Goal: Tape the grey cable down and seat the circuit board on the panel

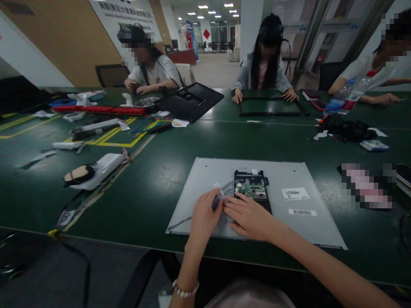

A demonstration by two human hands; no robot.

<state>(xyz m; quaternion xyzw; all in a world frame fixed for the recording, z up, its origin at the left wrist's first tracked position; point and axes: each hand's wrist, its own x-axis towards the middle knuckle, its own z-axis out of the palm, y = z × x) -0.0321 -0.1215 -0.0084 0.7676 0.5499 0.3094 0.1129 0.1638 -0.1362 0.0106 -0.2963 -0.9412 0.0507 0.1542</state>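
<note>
A flat grey display panel (199,175) lies on the green table in front of me, its back side up. Mounted at its middle is a black frame with a green circuit board (250,191). Grey cables (228,186) run from the board's left side to my fingers. My left hand (205,211) is closed on the cable, and a small clear strip of tape (217,186) sticks up at its fingertips. My right hand (250,216) reaches across the board's lower part, its fingertips pressed together on the same cable. The exact grip is partly hidden by the fingers.
Left lie a white packet (109,167), a red strip (99,110) and loose parts. A black monitor cover (189,102) sits further back. Across the table a person holds a black frame (274,114); two others sit nearby. Bottles (356,94) and black cables (348,128) are right.
</note>
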